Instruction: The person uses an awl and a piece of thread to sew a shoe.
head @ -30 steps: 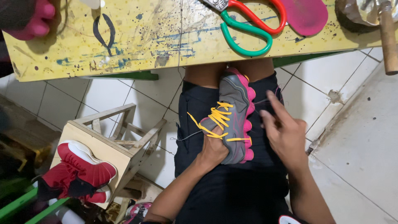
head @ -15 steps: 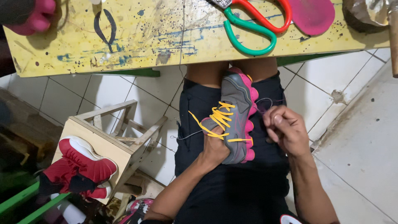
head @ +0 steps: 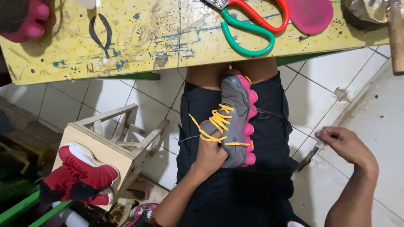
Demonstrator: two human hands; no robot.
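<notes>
A grey shoe [head: 235, 107] with a pink sole and yellow laces lies on my lap, toe pointing toward the table. My left hand [head: 212, 154] grips it at the heel end, fingers in the opening by the laces. My right hand [head: 346, 147] is out to the right, over the tiled floor and apart from the shoe. Its fingertips are pinched together on a thin thread [head: 269, 112] that trails from the shoe's side; the thread is barely visible near the hand.
A paint-spattered yellow table [head: 126, 40] spans the top, holding scissors [head: 252, 26] with red and green handles, a pink insole [head: 310, 14], another pink-soled shoe [head: 23, 19] and a wooden handle [head: 396, 40]. A wooden stool [head: 111, 145] carries a red and white shoe [head: 86, 170] at left.
My right hand has drawn away from the shoe's side, out to the right and lower, with fingers now pinched. The left hand and shoe stay in place.
</notes>
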